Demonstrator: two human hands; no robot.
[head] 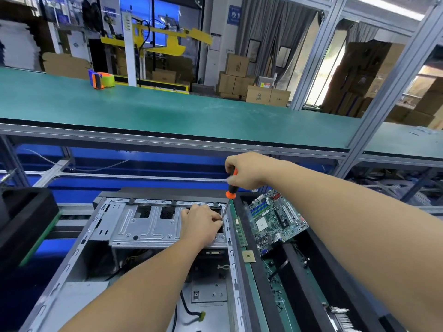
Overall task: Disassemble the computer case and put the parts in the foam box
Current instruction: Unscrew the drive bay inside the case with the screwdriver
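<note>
Right hand (248,172) grips screwdriver (230,188); left hand (201,222) steadies its tip on the case (134,226).

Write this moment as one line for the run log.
right hand: grips screwdriver | left hand: steadies shaft at drive cage | motherboard: in foam box

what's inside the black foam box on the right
The foam box holds a green motherboard tilted against its wall, a RAM stick, a CPU chip and loose screws. The right arm covers the rest.

Bright, even indoor light; wide-angle bending at edges, slight softness throughout.
</note>
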